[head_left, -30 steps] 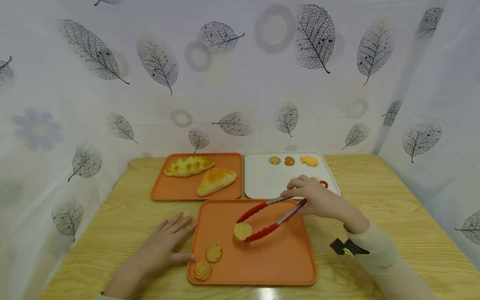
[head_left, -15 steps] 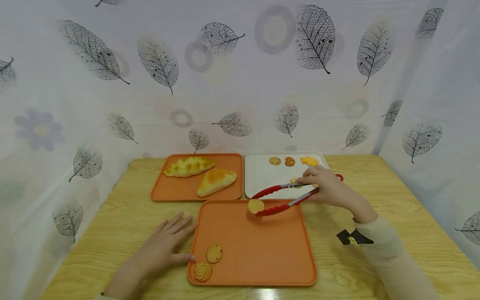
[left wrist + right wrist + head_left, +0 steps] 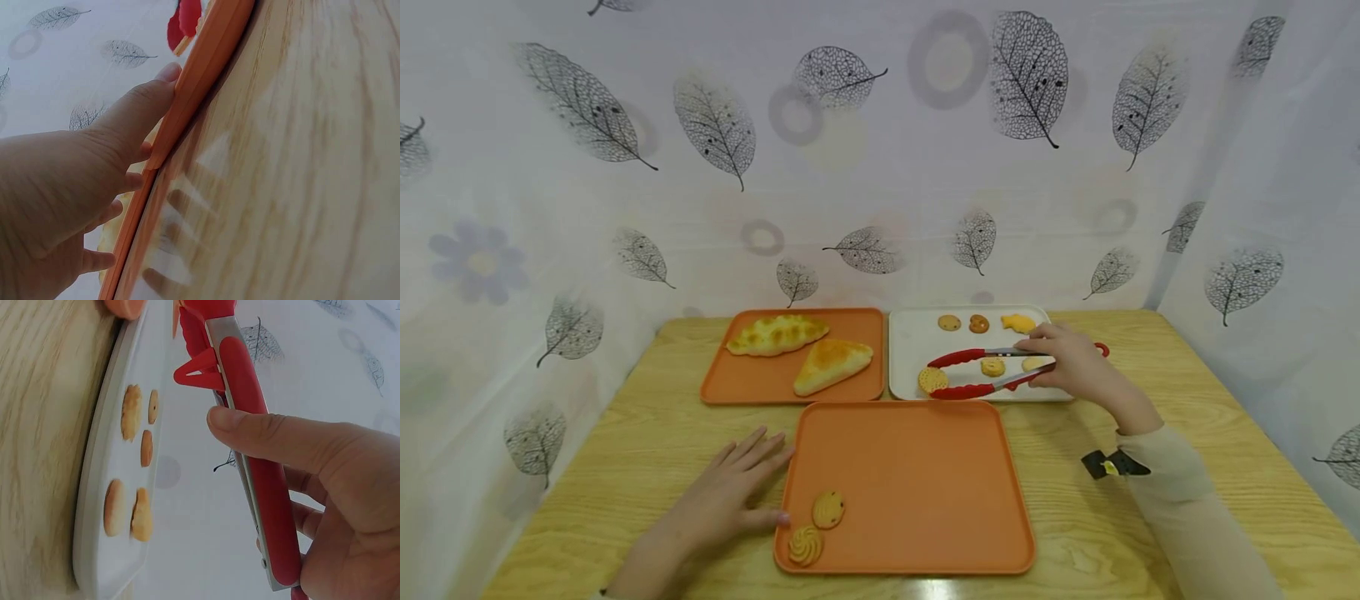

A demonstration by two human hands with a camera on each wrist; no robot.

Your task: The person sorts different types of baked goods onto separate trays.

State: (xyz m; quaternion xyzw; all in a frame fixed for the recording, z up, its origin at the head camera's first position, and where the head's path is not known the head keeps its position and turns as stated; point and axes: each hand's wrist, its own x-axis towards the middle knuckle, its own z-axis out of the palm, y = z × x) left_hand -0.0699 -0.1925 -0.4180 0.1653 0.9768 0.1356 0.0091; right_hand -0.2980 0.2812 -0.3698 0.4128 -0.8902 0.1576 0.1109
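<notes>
My right hand [image 3: 1078, 367] grips red-and-metal tongs [image 3: 962, 391]. Between their tips is a round dotted biscuit [image 3: 933, 381], over the front left of the white tray [image 3: 910, 346]; whether it touches the tray I cannot tell. In the right wrist view my thumb presses along the red grip of the tongs [image 3: 244, 381], whose tips are out of frame. My left hand [image 3: 730, 479] lies with spread fingers beside the near orange tray [image 3: 917, 492], its thumb touching the rim [image 3: 187, 94]. That tray bears a swirl cookie [image 3: 806, 546] and a round cookie [image 3: 828, 509] at its left.
On the white tray lie a cookie [image 3: 992, 367] between the tongs' arms, a partly covered cookie [image 3: 1035, 363], a round cookie [image 3: 950, 322], a pretzel [image 3: 978, 323] and a fish-shaped cracker [image 3: 1018, 323]. A far orange tray [image 3: 718, 387] carries a long bread [image 3: 778, 334] and a triangular bread [image 3: 833, 365].
My right hand has carried the biscuit in the tongs from above the near orange tray, away and rightward, to the white tray. The left hand has stayed still.
</notes>
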